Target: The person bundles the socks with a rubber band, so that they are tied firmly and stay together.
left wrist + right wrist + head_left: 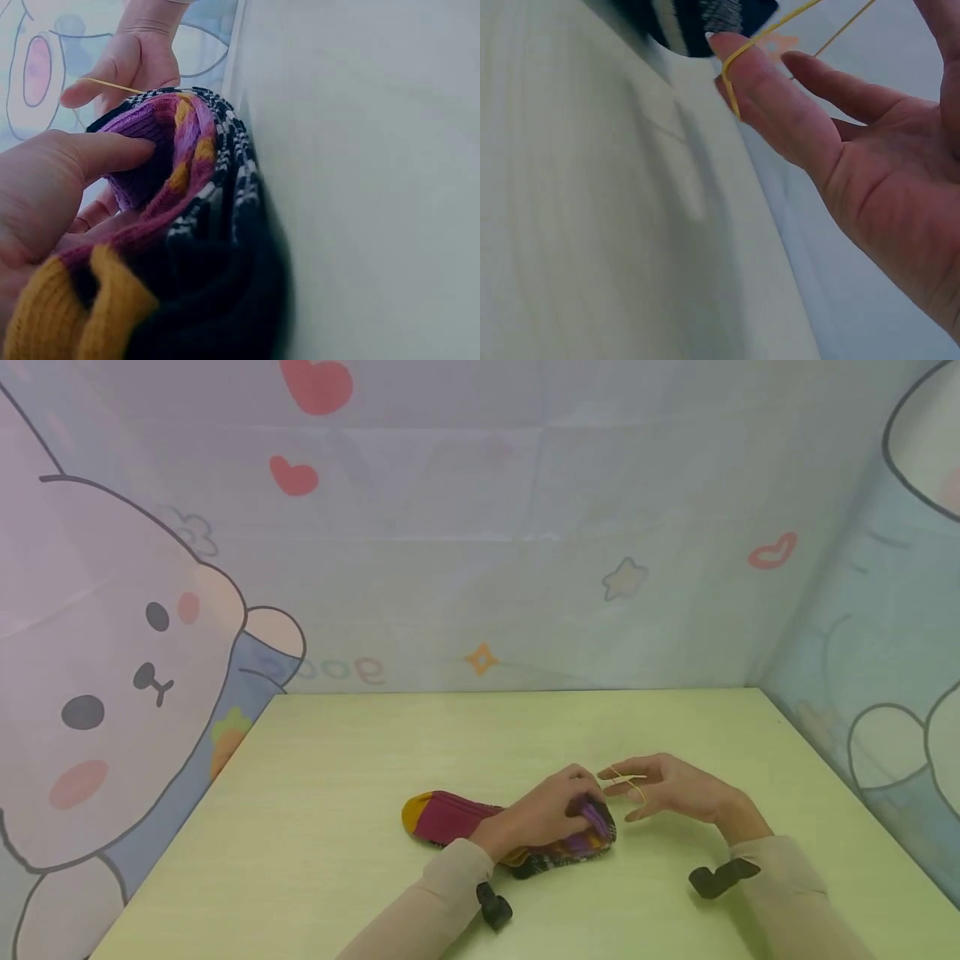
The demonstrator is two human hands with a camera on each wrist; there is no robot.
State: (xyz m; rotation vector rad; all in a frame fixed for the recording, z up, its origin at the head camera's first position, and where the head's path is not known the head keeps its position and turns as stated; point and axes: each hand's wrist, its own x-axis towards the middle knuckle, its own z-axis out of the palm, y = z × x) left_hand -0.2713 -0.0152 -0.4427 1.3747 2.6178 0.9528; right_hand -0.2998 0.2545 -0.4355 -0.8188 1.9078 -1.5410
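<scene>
My left hand grips a folded bundle of knitted socks, maroon with a mustard toe at the left end. In the left wrist view, the thumb lies inside the rolled end of the socks, against purple ribbing; black-and-white patterned knit forms the outer layer. Just right of the bundle, my right hand holds its fingers spread, with a thin yellow rubber band stretched around them. The band is apart from the socks in the head view. Part of the bundle is hidden under my left hand.
The socks rest on a pale yellow-green table. A cartoon-printed cloth hangs behind the table and along both sides. Each sleeve cuff has a small black device at the wrist.
</scene>
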